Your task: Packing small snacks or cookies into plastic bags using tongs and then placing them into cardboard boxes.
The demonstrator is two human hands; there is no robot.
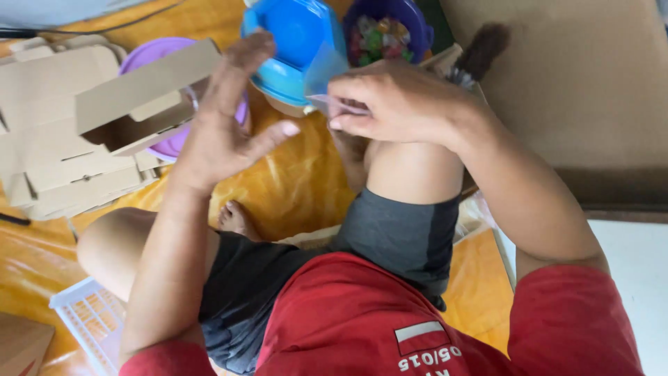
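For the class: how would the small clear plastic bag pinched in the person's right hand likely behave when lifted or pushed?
The clear plastic bag looks thin and see-through, so it is probably very light and floppy. The right hand pinches it by one edge, suggesting it would sag or crumple rather than slide when pushed. Its glossy film may be slippery.

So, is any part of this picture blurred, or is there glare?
Head view: the left hand is slightly motion-blurred; the right hand, pinching a clear bag, is sharper; soft glare lies on the yellow sheet; light is even.
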